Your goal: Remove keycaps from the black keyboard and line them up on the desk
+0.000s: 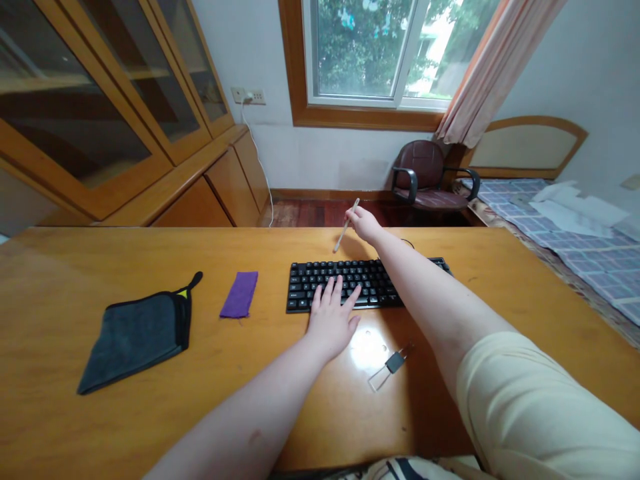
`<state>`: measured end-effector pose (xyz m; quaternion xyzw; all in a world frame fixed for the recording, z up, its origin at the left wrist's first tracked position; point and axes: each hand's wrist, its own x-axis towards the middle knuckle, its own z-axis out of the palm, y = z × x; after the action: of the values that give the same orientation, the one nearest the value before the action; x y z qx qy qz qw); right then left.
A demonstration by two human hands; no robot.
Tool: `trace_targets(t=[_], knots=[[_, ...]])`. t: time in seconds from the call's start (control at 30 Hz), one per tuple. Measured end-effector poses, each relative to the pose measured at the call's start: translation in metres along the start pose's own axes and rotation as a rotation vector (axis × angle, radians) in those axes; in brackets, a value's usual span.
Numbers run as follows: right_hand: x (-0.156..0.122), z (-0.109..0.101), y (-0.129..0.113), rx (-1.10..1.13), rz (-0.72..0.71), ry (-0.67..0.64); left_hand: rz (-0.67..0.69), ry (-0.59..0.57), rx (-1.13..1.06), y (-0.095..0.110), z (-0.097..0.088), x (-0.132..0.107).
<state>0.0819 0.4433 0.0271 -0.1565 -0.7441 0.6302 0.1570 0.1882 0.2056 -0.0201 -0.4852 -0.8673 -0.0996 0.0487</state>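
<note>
A black keyboard lies on the wooden desk. My left hand rests flat on its front left keys, fingers spread and open. Beyond the keyboard's far edge, my right hand is closed on a thin pale stick that slants down toward the desk. A small clear tool with a dark clip lies on the desk in front of the keyboard, between my forearms.
Left of the keyboard lie a folded purple cloth and a dark grey folded cloth. Behind the desk stand a maroon armchair, a bed at right and wooden cabinets at left.
</note>
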Motion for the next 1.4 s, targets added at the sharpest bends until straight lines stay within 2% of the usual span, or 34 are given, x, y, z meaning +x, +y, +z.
trace_targets(t=[0.07,0.2,0.3,0.5,0.7,0.8,0.87,0.93,1.03,1.1,1.13,1.23,1.3,1.33,1.4], knots=[[0.001,-0.005,-0.003,0.063,-0.042,0.048,0.002,0.002,-0.003,0.0,0.0,0.0],[-0.003,-0.014,-0.006,0.109,-0.047,-0.026,-0.001,-0.007,-0.009,0.0,0.0,0.0],[-0.006,-0.026,-0.008,0.09,-0.062,-0.014,-0.002,-0.014,-0.008,0.0,0.0,0.0],[-0.014,-0.061,-0.004,0.037,0.058,-0.113,0.0,-0.009,-0.009,0.0,0.001,0.0],[-0.02,-0.058,0.01,-0.024,0.166,-0.27,-0.007,-0.013,-0.003,0.0,0.001,0.001],[-0.016,-0.057,0.006,-0.077,0.071,-0.168,-0.007,-0.016,0.003,0.0,0.0,0.001],[-0.013,-0.061,0.0,-0.053,-0.029,-0.044,-0.009,-0.02,0.003,0.001,-0.001,0.001],[-0.013,-0.067,-0.007,0.004,-0.062,-0.002,-0.008,-0.023,0.001,0.001,-0.001,0.001],[-0.017,-0.071,-0.009,0.002,0.047,-0.154,-0.007,-0.022,0.004,0.001,-0.001,0.001],[-0.02,-0.07,-0.006,-0.094,0.092,-0.2,-0.006,-0.021,0.006,0.0,-0.001,0.001],[-0.021,-0.069,-0.005,-0.145,0.066,-0.154,-0.004,-0.02,0.005,0.0,-0.001,0.001],[-0.02,-0.061,-0.007,-0.156,-0.129,0.146,0.001,-0.019,0.001,0.0,0.0,0.0],[-0.019,-0.048,-0.014,-0.063,-0.206,0.252,0.0,-0.017,-0.001,0.0,0.0,0.0],[-0.02,-0.039,-0.018,-0.023,-0.213,0.241,-0.001,-0.017,-0.002,0.0,0.0,0.0],[-0.023,-0.014,-0.024,0.01,-0.199,0.127,-0.004,-0.019,-0.003,0.001,0.0,0.0]])
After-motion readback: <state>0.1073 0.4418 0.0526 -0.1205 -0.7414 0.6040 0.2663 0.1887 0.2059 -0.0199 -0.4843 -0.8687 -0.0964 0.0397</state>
